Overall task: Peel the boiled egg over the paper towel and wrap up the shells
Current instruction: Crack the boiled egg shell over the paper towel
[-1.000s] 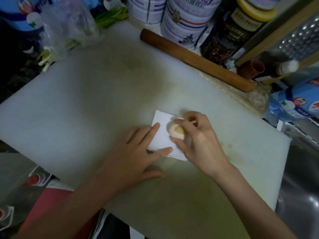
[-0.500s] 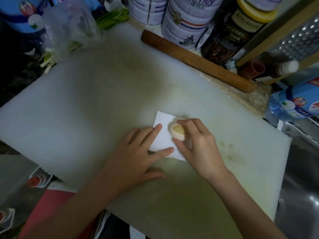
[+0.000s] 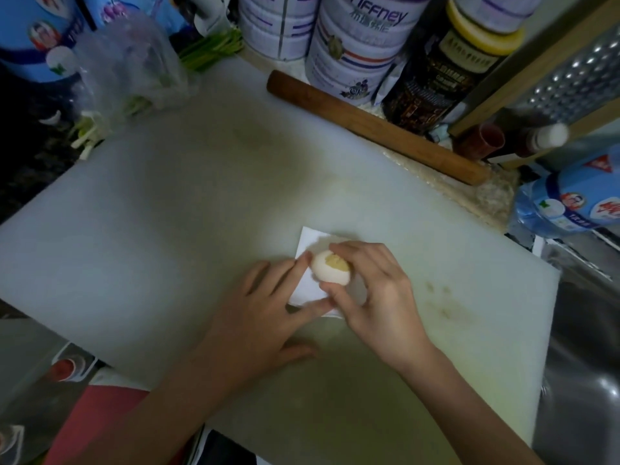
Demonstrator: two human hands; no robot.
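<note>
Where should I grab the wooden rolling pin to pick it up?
Probably around its middle, so the long, straight rolling pin stays level. Come from above, on the cutting board side. It lies flat and slanted along the board's far edge, and the tins crowd right behind it, so your fingers would have little room there.
</note>
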